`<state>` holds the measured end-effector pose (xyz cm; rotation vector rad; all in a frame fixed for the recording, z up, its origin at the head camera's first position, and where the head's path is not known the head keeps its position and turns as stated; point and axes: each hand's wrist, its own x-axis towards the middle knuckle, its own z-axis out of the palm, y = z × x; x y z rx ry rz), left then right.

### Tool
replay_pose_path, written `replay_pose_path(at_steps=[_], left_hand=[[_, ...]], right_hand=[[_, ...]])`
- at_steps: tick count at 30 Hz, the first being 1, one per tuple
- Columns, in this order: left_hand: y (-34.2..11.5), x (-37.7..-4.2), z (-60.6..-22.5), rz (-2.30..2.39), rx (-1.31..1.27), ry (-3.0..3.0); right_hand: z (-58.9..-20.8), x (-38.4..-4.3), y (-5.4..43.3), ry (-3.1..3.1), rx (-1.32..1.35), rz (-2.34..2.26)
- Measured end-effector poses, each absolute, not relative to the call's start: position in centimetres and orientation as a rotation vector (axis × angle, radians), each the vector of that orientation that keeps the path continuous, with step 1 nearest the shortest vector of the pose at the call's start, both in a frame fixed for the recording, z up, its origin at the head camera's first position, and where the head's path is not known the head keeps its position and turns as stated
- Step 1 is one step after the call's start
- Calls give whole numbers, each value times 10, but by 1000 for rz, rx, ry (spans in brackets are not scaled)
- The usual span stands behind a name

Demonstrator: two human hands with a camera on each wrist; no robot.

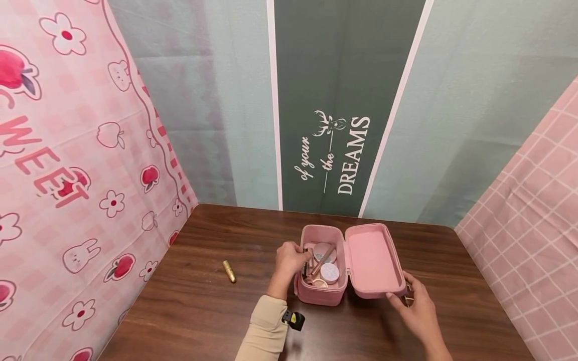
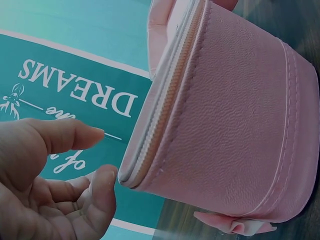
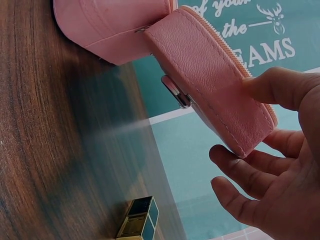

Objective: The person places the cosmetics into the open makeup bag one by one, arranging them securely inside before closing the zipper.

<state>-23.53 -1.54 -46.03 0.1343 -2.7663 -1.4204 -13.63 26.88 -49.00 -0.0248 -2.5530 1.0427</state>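
A pink cosmetic case [image 1: 321, 296] stands on the table with its lid [image 1: 372, 258] folded out to the right. Inside lie a round white compact [image 1: 329, 273], a pinkish tube [image 1: 323, 259] and other make-up items. Over the case's left rim is my left hand [image 1: 291, 260]; in the left wrist view its thumb and forefinger are apart, with nothing seen between them. My right hand [image 1: 420, 306] holds the lid's outer end, thumb on one face and fingers beneath, as the right wrist view [image 3: 280, 150] shows.
A gold lipstick-like tube [image 1: 229, 271] lies on the wooden table [image 1: 194, 311], left of the case. A gold and dark boxy item [image 3: 140, 220] sits near the right hand. Printed cloths hang behind and at both sides.
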Motion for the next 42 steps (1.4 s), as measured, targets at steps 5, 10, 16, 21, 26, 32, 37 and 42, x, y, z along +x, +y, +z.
replay_pose_path(at_steps=[5, 10, 16, 21, 26, 32, 37, 42], left_hand=[[-14, -236, -459, -1419, 129, -2781], [-16, -235, -460, -1406, 54, -2779], [-25, -224, -456, -1148, -263, -2877], [-33, -215, -446, -914, -451, -3017], [-36, -208, -441, -802, -434, -3123], [-41, -204, -443, -793, -408, -3100], [-49, -201, -448, -656, -333, -3016], [-60, -199, -450, -606, -247, -3021]], right_hand=[[-490, -137, 270, -2549, -23, 1046], [-490, -137, 270, -2541, -13, 1044], [-490, -137, 269, -2539, -18, 1033], [-490, -136, 269, -2540, -13, 1042], [-490, -136, 270, -2542, -17, 1035], [-491, -135, 270, -2534, -13, 1027], [-491, -135, 270, -2538, -16, 1024], [-490, -136, 271, -2545, -6, 1036]])
